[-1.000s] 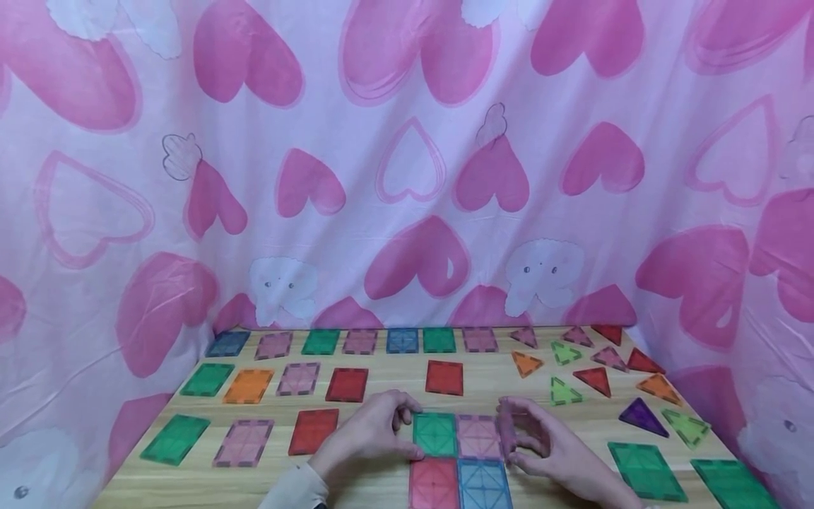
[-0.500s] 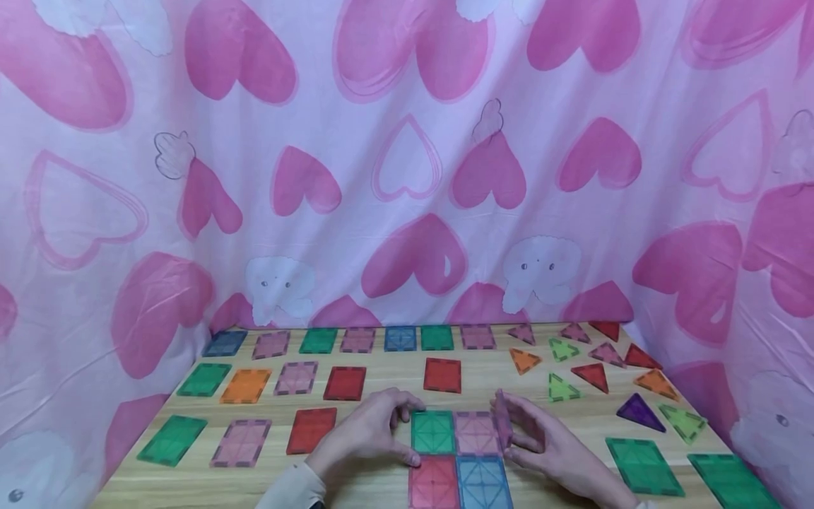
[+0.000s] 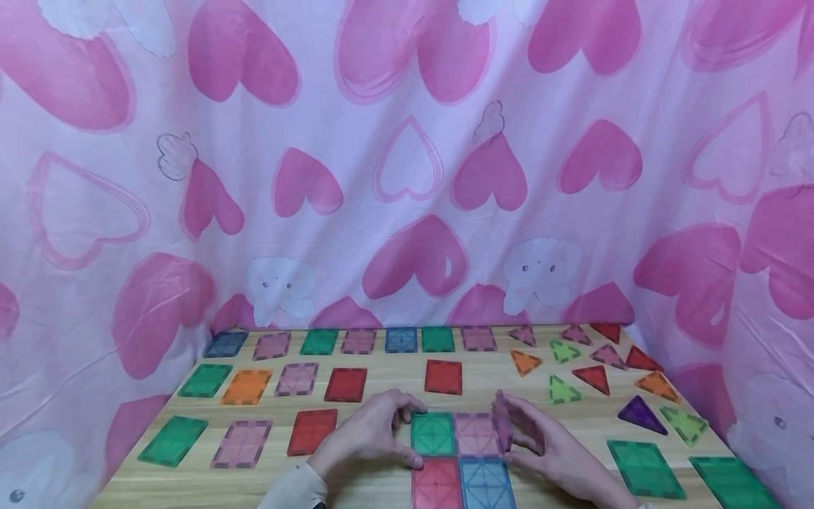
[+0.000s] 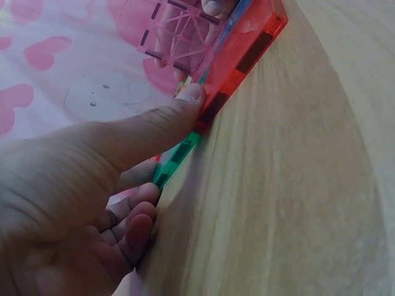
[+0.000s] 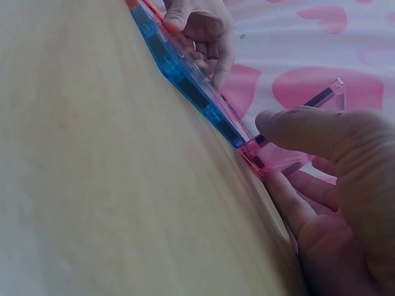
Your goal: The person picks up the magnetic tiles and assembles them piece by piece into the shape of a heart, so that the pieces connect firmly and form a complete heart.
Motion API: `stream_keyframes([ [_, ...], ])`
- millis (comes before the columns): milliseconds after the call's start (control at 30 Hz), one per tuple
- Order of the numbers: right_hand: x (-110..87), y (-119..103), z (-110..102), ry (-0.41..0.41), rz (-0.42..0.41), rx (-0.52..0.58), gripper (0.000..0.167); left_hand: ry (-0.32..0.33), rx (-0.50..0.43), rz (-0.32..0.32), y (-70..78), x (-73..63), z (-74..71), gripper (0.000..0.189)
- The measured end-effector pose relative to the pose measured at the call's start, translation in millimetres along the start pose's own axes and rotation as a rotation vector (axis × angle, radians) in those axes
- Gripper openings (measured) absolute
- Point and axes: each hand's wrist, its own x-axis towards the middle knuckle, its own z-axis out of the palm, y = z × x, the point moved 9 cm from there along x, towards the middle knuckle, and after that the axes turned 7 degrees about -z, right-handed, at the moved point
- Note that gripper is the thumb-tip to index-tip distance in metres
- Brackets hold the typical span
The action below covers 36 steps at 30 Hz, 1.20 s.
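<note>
A two-by-two block of flat translucent magnetic tiles lies at the table's front: a green tile (image 3: 434,434) and a pink tile (image 3: 475,435) behind, a red tile (image 3: 436,482) and a blue tile (image 3: 486,483) in front. My left hand (image 3: 375,429) grips the green tile's left side, fingers at its far corner; the thumb touches where green meets red. My right hand (image 3: 547,442) holds another pink tile (image 3: 502,422) on edge, nearly upright, along the flat pink tile's right side. In the right wrist view this upright tile (image 5: 327,95) leans between thumb and fingers, its lower edge meeting the block.
Loose square tiles, such as a red one (image 3: 443,377) and an orange one (image 3: 246,387), lie in rows behind and left. Triangles, including a purple one (image 3: 642,415), spread at right. Two larger green tiles (image 3: 646,469) lie front right. A heart-print curtain (image 3: 407,162) surrounds the table.
The pink tile in my right hand has shifted slightly left, and my right fingers now sit more behind it. My left hand and the flat block stay nearly the same.
</note>
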Motion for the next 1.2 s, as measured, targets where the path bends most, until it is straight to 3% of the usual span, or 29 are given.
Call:
stream_keyframes([
  [367, -5.9, -7, -9, 0.01, -0.013, -0.044, 0.097, -0.019, -0.043, -0.028, -4.1, -0.1, 1.9, 0.068],
  [467, -11.8, -18, -24, 0.088, -0.048, -0.123, 0.095, -0.024, -0.051, -0.033, -5.4, -0.5, 1.7, 0.068],
  [633, -32.0, -43, -64, 0.305, -0.124, -0.366, 0.092, -0.021, -0.056, -0.02, -5.5, 0.7, 0.9, 0.068],
  [700, -42.6, -48, -79, 0.358, -0.081, -0.47, 0.092, -0.027, -0.062, -0.015, -5.0, 1.4, 2.1, 0.068],
  [833, -69.6, -42, -104, 0.37, 0.012, -0.616, 0.09, -0.034, -0.074, -0.016, -4.3, 0.8, 6.3, 0.068],
  [933, -89.0, -29, -121, 0.338, 0.057, -0.672, 0.09, -0.029, -0.076, -0.022, -3.3, 1.0, 6.1, 0.068],
  [1133, -114.9, 9, -144, 0.197, 0.269, -0.66, 0.099, -0.024, -0.051, -0.021, -2.9, 1.0, 3.2, 0.067],
  [1200, -119.0, 17, -146, 0.156, 0.304, -0.664, 0.101, -0.018, -0.04, -0.02, -3.5, 0.4, 1.4, 0.067],
])
